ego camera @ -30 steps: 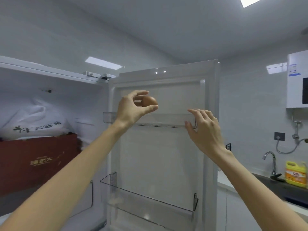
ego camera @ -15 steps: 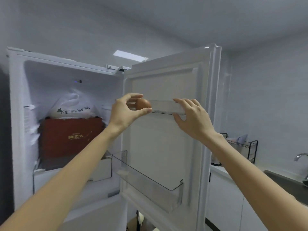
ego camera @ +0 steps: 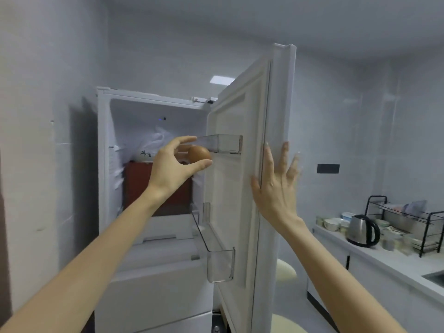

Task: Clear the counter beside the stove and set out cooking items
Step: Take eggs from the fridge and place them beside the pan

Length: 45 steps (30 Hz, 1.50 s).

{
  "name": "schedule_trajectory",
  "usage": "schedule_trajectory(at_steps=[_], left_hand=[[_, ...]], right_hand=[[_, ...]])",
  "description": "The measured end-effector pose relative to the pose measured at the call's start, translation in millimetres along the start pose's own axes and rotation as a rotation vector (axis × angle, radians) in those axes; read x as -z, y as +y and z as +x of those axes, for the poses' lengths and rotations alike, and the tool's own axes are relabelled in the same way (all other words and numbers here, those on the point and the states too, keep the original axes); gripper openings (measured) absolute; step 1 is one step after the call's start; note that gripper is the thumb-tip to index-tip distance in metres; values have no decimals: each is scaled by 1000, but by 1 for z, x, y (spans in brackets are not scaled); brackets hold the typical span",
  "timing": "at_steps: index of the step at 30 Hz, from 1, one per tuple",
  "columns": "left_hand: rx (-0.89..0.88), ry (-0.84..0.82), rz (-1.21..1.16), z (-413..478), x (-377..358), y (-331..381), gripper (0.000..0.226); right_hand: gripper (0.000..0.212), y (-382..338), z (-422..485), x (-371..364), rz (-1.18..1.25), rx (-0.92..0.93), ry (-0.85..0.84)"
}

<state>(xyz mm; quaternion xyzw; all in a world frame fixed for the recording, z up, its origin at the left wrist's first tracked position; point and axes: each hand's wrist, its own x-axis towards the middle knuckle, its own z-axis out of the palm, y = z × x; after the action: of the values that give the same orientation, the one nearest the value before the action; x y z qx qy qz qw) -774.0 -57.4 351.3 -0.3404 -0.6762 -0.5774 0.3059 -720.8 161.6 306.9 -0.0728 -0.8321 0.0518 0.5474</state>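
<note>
Head view: left hand (ego camera: 173, 169) pinches a brown egg (ego camera: 199, 153) between thumb and fingertips, just beside the upper door shelf (ego camera: 223, 144). Right hand (ego camera: 276, 186), fingers straight and spread, presses the open refrigerator door (ego camera: 280, 92). Judged early: egg not yet set out. Counter (ego camera: 374, 257) at 4 o'clock carries kettle (ego camera: 361, 230), bowls (ego camera: 332, 223) and dish rack (ego camera: 408, 219).

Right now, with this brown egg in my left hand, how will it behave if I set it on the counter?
The egg is probably fragile: the left hand pinches it with just thumb and fingertips, and squeezing harder may crack it. Its smooth rounded shell looks apt to roll on the flat counter.
</note>
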Motion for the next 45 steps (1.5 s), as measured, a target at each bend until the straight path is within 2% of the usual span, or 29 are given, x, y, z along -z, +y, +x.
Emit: schedule_trajectory(at_steps=[5,8,13,19,26,30,35,42,45], left_hand=[[-2,38,70,-15,19,4,60],[-23,82,149,-21,31,5,60],[-48,143,168,-25,44,7,56],[-58,153,215,-24,60,-2,54],[-31,115,232,-9,63,-42,52],[-39,106,286,5,65,-80,54],[-20,122,301,32,79,-143,57],[49,107,380,65,96,-229,65],[81,105,333,81,105,-262,65]], right_hand=[[74,-27,-18,-11,317,48,24],[70,-41,-24,-17,454,156,68],[57,-57,-31,-38,649,203,-13],[48,-74,-27,-77,521,324,-165],[57,-91,-7,-140,415,396,-436],[65,-100,4,-180,397,433,-520],[68,-114,17,-237,351,516,-480],[68,-125,35,-316,289,551,-322],[66,-130,43,-349,285,557,-241]])
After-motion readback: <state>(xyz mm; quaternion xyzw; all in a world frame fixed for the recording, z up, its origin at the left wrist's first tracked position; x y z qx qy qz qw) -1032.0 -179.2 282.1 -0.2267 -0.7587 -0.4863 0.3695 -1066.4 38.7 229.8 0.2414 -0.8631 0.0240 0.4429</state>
